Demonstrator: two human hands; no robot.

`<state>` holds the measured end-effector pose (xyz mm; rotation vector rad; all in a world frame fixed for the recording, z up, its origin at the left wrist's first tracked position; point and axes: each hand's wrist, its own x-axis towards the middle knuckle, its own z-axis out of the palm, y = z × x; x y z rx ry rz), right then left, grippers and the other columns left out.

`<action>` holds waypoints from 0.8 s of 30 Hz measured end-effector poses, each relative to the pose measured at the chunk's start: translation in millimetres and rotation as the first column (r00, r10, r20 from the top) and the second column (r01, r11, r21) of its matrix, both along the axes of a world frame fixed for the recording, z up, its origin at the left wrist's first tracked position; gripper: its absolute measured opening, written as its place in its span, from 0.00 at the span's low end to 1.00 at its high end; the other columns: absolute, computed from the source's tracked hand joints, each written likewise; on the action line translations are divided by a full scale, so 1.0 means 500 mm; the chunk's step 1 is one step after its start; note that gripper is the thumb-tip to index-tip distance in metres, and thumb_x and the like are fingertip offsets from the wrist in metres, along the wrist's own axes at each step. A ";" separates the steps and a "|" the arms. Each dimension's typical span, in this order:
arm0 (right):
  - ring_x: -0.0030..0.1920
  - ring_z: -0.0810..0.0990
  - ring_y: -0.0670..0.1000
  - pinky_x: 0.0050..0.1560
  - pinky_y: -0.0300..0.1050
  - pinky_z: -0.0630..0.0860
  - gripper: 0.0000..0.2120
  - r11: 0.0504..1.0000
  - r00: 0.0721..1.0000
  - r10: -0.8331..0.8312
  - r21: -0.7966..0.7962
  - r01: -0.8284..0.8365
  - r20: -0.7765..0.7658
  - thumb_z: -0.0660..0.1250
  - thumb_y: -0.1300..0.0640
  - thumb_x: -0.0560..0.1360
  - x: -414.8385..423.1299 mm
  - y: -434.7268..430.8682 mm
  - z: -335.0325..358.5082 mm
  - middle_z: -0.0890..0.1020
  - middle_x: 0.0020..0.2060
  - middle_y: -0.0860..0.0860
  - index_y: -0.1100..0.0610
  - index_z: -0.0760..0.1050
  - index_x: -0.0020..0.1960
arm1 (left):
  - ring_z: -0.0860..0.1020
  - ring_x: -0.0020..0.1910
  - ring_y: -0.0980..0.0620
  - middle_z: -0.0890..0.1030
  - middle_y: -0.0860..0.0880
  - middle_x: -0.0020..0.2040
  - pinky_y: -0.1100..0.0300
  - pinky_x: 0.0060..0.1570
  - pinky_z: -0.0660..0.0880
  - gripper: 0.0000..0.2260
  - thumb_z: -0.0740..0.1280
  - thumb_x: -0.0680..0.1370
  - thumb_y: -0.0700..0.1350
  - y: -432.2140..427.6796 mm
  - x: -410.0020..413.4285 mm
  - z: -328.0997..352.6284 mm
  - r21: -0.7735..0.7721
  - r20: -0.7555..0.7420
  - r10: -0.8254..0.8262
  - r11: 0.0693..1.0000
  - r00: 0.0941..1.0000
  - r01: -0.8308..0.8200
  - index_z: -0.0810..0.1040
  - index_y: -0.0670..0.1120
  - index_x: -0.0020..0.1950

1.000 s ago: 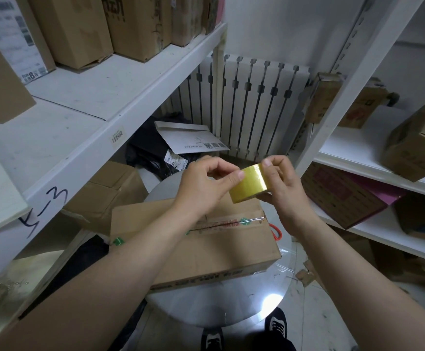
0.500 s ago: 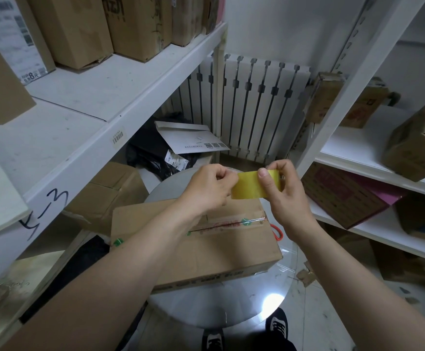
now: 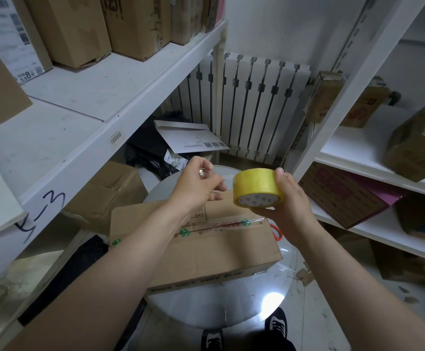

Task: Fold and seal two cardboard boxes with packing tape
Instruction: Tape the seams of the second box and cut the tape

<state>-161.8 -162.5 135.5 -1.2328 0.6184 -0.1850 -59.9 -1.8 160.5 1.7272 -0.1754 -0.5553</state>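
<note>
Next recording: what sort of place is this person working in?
Most likely a small stockroom or parcel storage room: white shelves loaded with brown cardboard cartons, a barcode sticker on a shelf edge, and a yellow roll of packing tape held in the right hand above a taped brown cardboard box.

Bare forearms (image 3: 120, 252), dark trousers (image 3: 269, 347), black white-laced shoes (image 3: 277, 325).

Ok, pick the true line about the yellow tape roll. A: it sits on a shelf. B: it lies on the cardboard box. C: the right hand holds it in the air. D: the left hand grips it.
C: the right hand grips the tape roll, clear of the cardboard box.
</note>
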 end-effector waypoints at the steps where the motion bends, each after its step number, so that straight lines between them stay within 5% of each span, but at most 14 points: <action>1: 0.58 0.79 0.63 0.54 0.61 0.80 0.17 1.000 1.000 0.005 0.031 -0.004 -0.021 0.60 0.40 0.79 0.001 -0.005 -0.004 0.76 0.60 0.61 0.53 0.72 0.54 | 0.79 0.36 0.51 0.77 0.44 0.41 0.54 0.39 0.81 0.08 0.63 0.77 0.33 -0.001 -0.002 0.006 -0.115 -0.087 -0.019 0.993 0.996 0.009 0.69 0.46 0.48; 6: 0.57 0.82 0.59 0.53 0.59 0.79 0.33 0.990 0.989 0.069 0.131 -0.052 -0.131 0.61 0.31 0.71 0.003 -0.020 -0.017 0.81 0.56 0.57 0.55 0.74 0.63 | 0.77 0.37 0.54 0.77 0.48 0.37 0.54 0.38 0.81 0.15 0.58 0.78 0.31 0.004 -0.004 0.020 -0.092 0.009 -0.154 0.984 0.988 0.154 0.83 0.42 0.46; 11: 0.49 0.81 0.58 0.43 0.52 0.80 0.30 0.977 0.971 0.115 0.201 -0.072 -0.211 0.52 0.32 0.78 0.003 -0.027 -0.016 0.78 0.47 0.57 0.57 0.76 0.53 | 0.78 0.40 0.52 0.78 0.47 0.40 0.50 0.42 0.81 0.14 0.58 0.78 0.36 0.004 0.007 0.025 0.049 0.155 -0.277 0.961 0.948 0.273 0.84 0.44 0.49; 17: 0.40 0.80 0.58 0.22 0.41 0.74 0.31 0.878 0.908 0.235 0.477 -0.044 -0.348 0.51 0.26 0.74 -0.003 -0.038 -0.019 0.77 0.37 0.55 0.55 0.70 0.44 | 0.76 0.43 0.57 0.75 0.53 0.45 0.72 0.46 0.71 0.08 0.73 0.75 0.47 -0.010 0.010 0.028 0.410 0.475 -0.493 0.857 0.728 0.313 0.82 0.49 0.53; 20: 0.32 0.83 0.61 0.19 0.40 0.74 0.30 0.798 0.897 0.307 0.599 -0.061 -0.318 0.52 0.27 0.75 -0.007 -0.043 -0.028 0.77 0.37 0.56 0.55 0.69 0.41 | 0.76 0.45 0.57 0.77 0.53 0.47 0.66 0.48 0.73 0.06 0.69 0.78 0.44 -0.017 0.017 0.028 0.433 0.460 -0.517 0.840 0.722 0.326 0.82 0.52 0.53; 24: 0.33 0.84 0.59 0.20 0.38 0.73 0.35 0.781 0.903 0.321 0.619 -0.082 -0.285 0.48 0.23 0.72 -0.015 -0.047 -0.036 0.80 0.36 0.56 0.56 0.71 0.41 | 0.77 0.48 0.53 0.75 0.53 0.48 0.57 0.54 0.75 0.09 0.70 0.78 0.43 -0.025 0.023 0.012 0.557 0.555 -0.582 0.791 0.594 0.254 0.82 0.48 0.57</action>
